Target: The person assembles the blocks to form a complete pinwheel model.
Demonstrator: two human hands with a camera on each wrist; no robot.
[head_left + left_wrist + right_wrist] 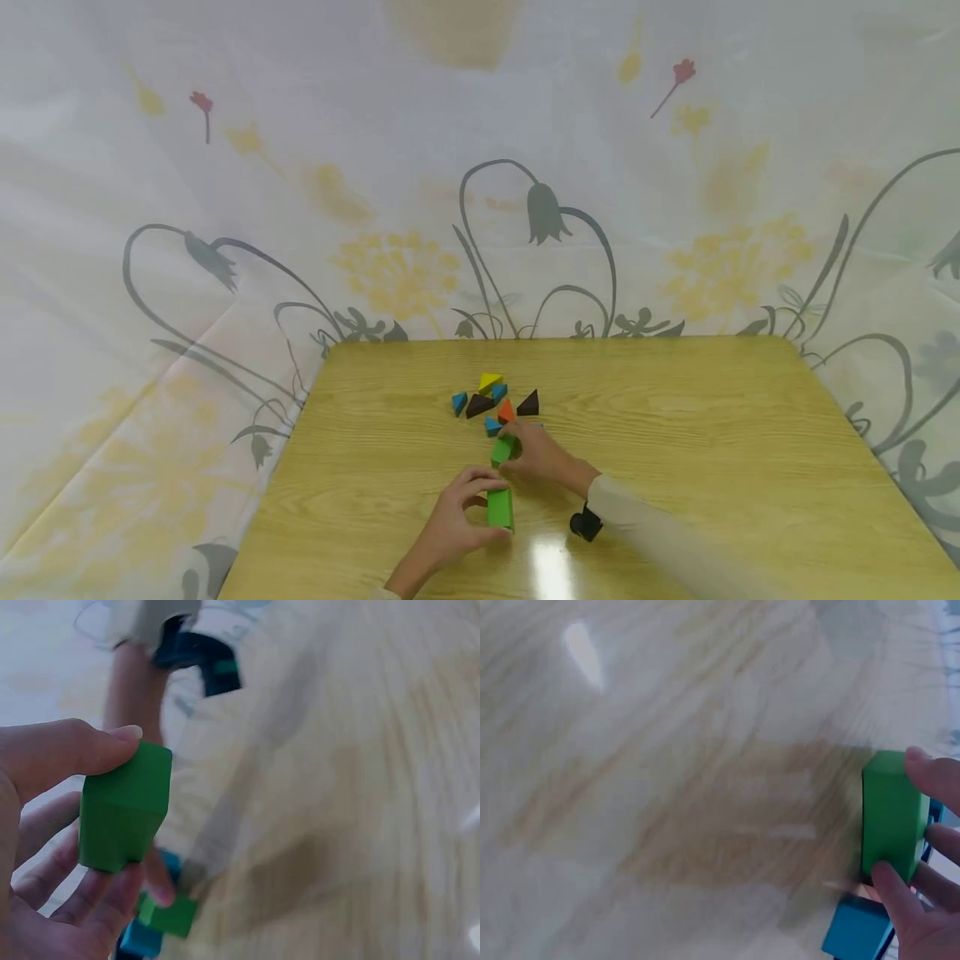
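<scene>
Near the front of the table, my left hand [457, 517] holds a green block [500, 508] by its ends, thumb on the near end and fingers on the far end. The left wrist view shows this green block [124, 806] pinched between thumb and fingertips. Just beyond it, my right hand [540, 454] grips a second green block [503, 450]. In the right wrist view, fingers of the right hand [930, 900] span this green block [892, 817] along its length. A blue block [857, 928] lies close by it. The two green blocks are apart.
Behind the hands lie several small blocks on the wooden table [712, 433]: a yellow one [491, 382], an orange one [506, 411], dark brown ones [529, 403] and blue ones [459, 403]. A patterned curtain [675, 167] hangs behind. The right wrist wears a black device [587, 523].
</scene>
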